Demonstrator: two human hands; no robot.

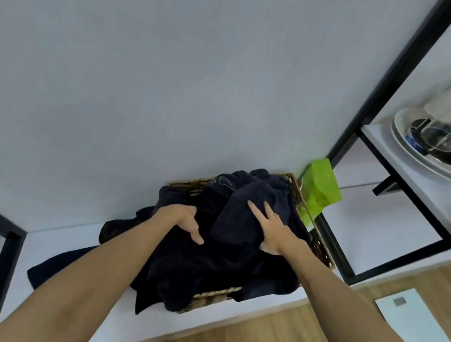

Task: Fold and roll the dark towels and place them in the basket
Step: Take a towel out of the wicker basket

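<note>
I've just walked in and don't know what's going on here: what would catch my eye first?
A heap of dark towels spills out of a woven basket on a white shelf against the wall, with some cloth hanging over the basket's left side. A person's left hand grips the pile while the right hand lies on it with fingers spread. A bright green bag stands just behind the basket.
</note>
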